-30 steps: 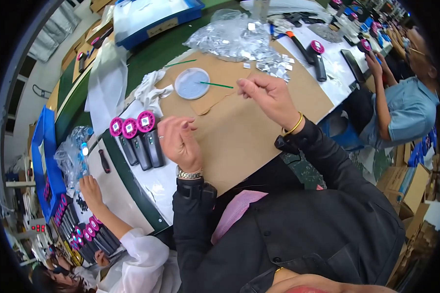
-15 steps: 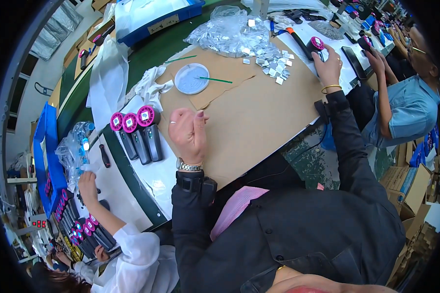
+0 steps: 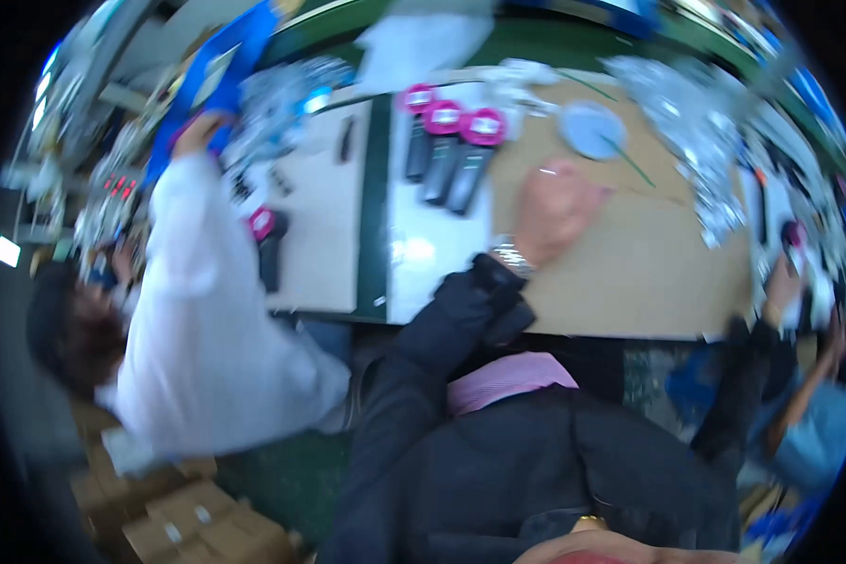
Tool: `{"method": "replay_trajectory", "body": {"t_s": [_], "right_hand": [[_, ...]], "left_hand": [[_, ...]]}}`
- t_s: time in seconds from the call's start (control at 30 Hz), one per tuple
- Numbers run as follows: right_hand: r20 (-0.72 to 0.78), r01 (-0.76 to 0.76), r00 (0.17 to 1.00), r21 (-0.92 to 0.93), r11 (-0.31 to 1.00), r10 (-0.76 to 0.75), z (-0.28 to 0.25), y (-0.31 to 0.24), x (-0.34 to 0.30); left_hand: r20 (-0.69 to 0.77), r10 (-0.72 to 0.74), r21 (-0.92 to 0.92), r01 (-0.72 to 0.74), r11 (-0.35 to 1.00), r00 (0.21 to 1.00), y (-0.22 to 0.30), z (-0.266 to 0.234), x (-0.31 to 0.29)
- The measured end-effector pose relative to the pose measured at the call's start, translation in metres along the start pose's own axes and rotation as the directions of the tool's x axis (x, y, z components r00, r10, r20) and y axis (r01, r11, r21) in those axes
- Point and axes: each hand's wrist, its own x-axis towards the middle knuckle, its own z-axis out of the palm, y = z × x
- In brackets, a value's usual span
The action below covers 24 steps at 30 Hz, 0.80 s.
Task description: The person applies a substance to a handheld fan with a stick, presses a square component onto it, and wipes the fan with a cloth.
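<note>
My left hand (image 3: 556,211) is above the brown cardboard sheet (image 3: 630,273), its fingers curled closed; whatever they hold, if anything, is hidden. Far to the right, blurred, my right hand (image 3: 780,285) is closed on a black-handled device with a round pink head (image 3: 794,234). Three more devices of this kind (image 3: 461,164) lie side by side on white sheeting, left of my left hand. Beyond that hand sits a round whitish dish (image 3: 592,130), with a thin green stick (image 3: 630,162) across its edge.
A clear plastic bag (image 3: 691,132) with small pale pieces lies at the back right. To my left, a person in white (image 3: 197,301) reaches toward a blue tray (image 3: 218,80). A person in blue (image 3: 818,423) sits at right. Cardboard boxes (image 3: 202,517) stand on the floor.
The view has swung to the left, so the table and both my hands appear farther right, and the picture is blurred. My left hand stays curled; the co-worker's arm now reaches the blue tray.
</note>
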Motion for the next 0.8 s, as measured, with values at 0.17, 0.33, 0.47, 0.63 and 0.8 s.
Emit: {"method": "replay_trajectory", "body": {"t_s": [0.17,0.33,0.47,0.63,0.8], "right_hand": [[0.224,-0.03,0.967,0.581,0.813,-0.124,-0.035,-0.298,-0.138],[0.506,-0.095,0.812,0.606,0.79,-0.29,-0.031,-0.405,-0.233],[0.614,-0.156,0.679,0.656,0.738,-0.402,-0.012,-0.436,-0.275],[0.646,-0.179,0.662,0.628,0.757,-0.379,-0.002,-0.447,-0.283],[0.652,-0.12,0.643,0.604,0.788,-0.401,-0.003,-0.452,-0.28]], "left_hand": [[-0.042,-0.066,0.088,0.069,0.994,0.997,0.006,-0.019,-0.013],[-0.07,-0.123,0.032,0.126,0.992,0.99,0.012,-0.018,-0.009],[-0.075,-0.106,0.042,0.109,0.993,0.992,0.014,-0.024,-0.003],[-0.095,-0.118,0.051,0.123,0.991,0.988,0.01,-0.024,-0.003],[-0.084,-0.192,0.058,0.197,0.979,0.978,0.011,-0.02,-0.004]]}}
